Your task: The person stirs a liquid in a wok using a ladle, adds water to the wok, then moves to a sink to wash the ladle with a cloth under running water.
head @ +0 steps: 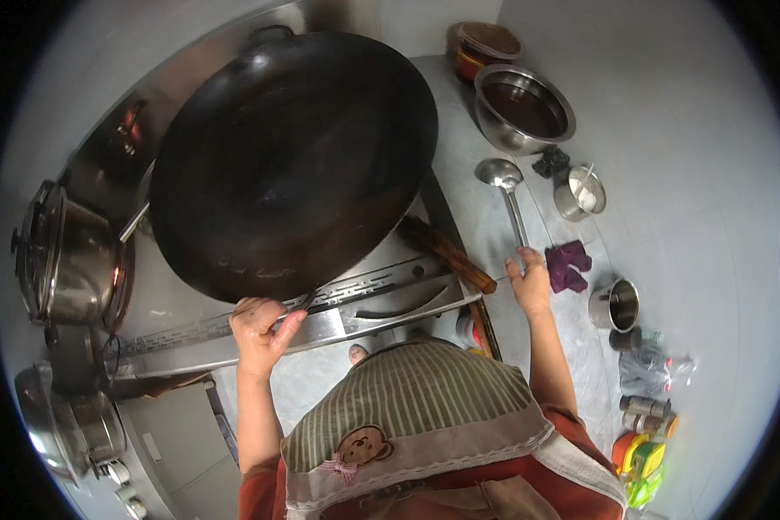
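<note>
A large dark wok (292,169) fills the upper left of the view, its inside bare apart from a dull sheen. At its near rim, my left hand (260,331) has its fingers curled over the edge beside the near loop handle, thumb pointing right. My right hand (531,281) is on the grey countertop, its fingers around the end of a metal ladle's handle (515,214). The ladle lies with its bowl pointing away from me. Just right of that hand sits a crumpled purple cloth (567,266).
A steel bowl of dark liquid (525,110), a steel cup with white contents (580,194), another steel cup (614,305) and several jars line the right wall. A wooden stick (452,252) lies beside the stove (364,305). A lidded steel pot (71,260) stands left.
</note>
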Demonstrator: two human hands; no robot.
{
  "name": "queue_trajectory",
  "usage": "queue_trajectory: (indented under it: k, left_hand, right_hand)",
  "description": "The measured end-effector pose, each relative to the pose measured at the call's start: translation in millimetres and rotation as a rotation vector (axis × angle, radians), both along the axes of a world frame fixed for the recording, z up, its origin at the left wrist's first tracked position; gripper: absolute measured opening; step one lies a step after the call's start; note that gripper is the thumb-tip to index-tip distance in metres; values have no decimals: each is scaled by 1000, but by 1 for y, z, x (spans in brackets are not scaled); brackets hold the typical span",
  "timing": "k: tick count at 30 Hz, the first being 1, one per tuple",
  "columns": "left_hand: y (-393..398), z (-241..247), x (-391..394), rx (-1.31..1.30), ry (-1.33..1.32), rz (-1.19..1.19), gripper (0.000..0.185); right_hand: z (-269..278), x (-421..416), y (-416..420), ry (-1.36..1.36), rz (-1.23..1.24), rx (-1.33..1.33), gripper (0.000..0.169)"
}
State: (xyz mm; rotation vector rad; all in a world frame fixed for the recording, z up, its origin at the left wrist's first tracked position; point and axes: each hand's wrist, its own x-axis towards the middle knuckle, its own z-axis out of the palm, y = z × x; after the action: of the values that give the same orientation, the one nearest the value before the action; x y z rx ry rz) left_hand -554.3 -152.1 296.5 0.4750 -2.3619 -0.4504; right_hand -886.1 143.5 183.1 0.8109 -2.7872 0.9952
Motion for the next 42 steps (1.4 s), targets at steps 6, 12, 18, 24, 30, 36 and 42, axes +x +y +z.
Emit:
queue_trajectory:
  k: [6, 12, 18, 24, 30, 36, 42]
  left_hand:
    - [-3, 19, -6, -42, -8, 11, 32]
    - [-4, 25, -7, -44, 42, -16, 39]
    - [-1, 22, -5, -14, 99, 11, 35]
    - [-17, 26, 22, 264, 388, -99, 25]
    - [-166, -3, 119, -18, 142, 517, 30]
    - [-389, -71, 184, -269, -600, 852, 54]
    - [-516, -114, 194, -383, -867, 945, 47]
  right_hand:
    - [13, 15, -35, -97, 172, -131, 27]
    - [9, 8, -40, -131, 285, -193, 22]
    - [46, 20, -80, -198, 365, -320, 12]
    - [130, 82, -133, -119, 519, -339, 14]
    - [210, 198, -170, 159, 645, -422, 20]
    - [214, 286, -236, 124, 600, -410, 23]
    - [220, 336, -295, 124, 585, -316, 18]
